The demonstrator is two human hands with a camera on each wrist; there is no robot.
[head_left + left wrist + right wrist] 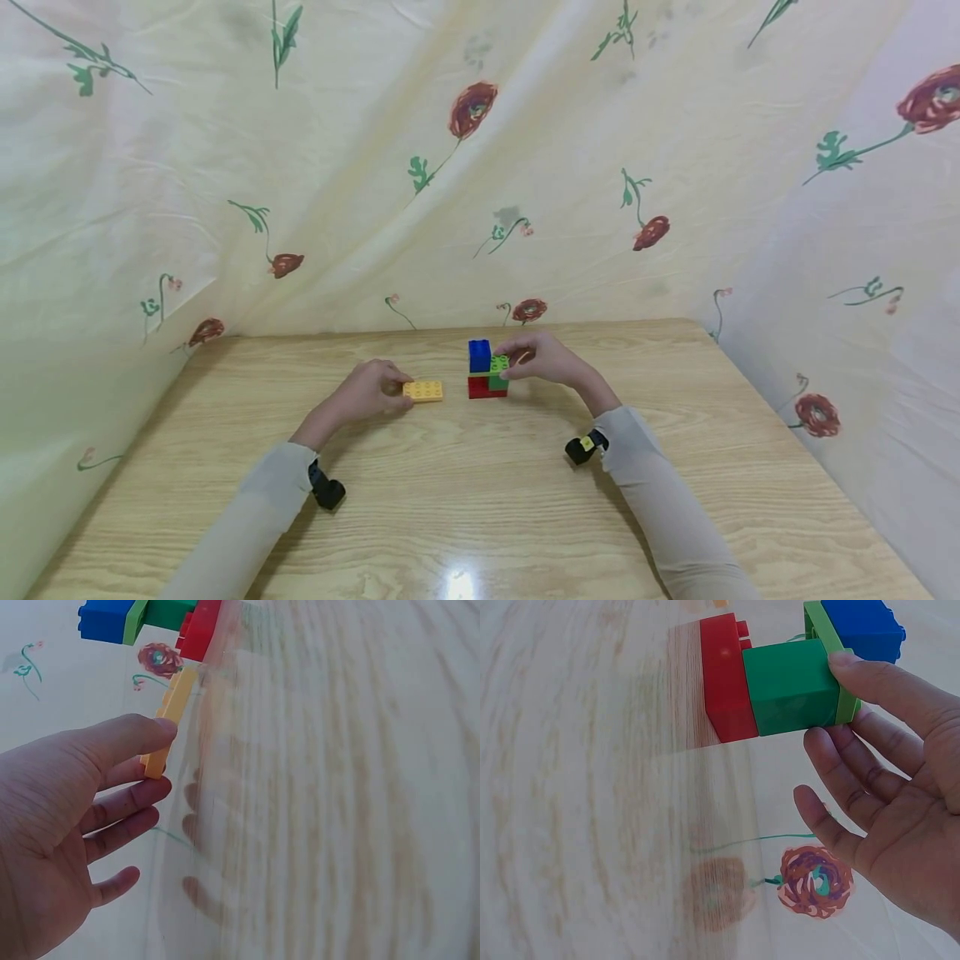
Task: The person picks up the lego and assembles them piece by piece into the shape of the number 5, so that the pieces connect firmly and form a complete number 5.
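Note:
My left hand (366, 391) pinches a flat yellow toy brick (426, 392) at its left end, thumb on the near side. To the right stands a small stack. A red brick (727, 682) forms the base, and a dark green brick (791, 686) sits on its right part. Across the green brick lies a thin light green plate (823, 630), overhanging to the left with a gap beneath it. A blue brick (479, 357) tops the plate's left half. My right hand (550, 360) pinches the plate's right end between thumb and fingers.
The stack and both hands are toward the back of a wood-grain table (450, 483). A pale flowered cloth (360, 167) hangs behind and along both sides. Black wrist cameras are strapped to the left wrist (327, 489) and right wrist (582, 448).

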